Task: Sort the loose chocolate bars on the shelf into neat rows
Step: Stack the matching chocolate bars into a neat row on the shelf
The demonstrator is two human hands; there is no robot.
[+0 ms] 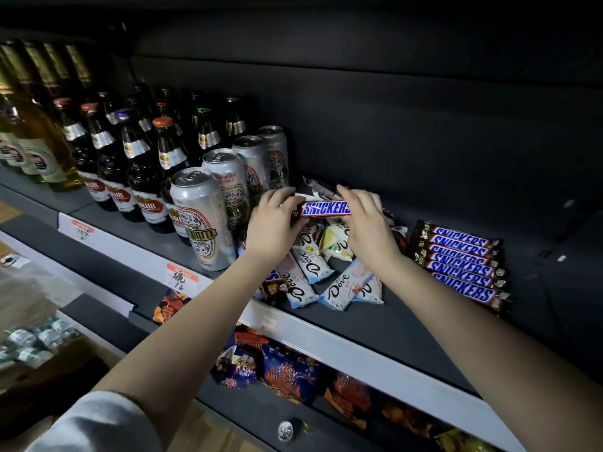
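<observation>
Beer cans [208, 216] stand left of centre on the shelf [375, 324]. Now the left hand [272, 223] pinches one end of a Snickers bar [324, 208], the right hand [367, 223] the other, holding it level above the jumbled Dove bars [313, 272], likely bound for the tidy Snickers row [463, 265] at right.

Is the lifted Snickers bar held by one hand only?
No, left hand and right hand each grip one end of the bar.
</observation>
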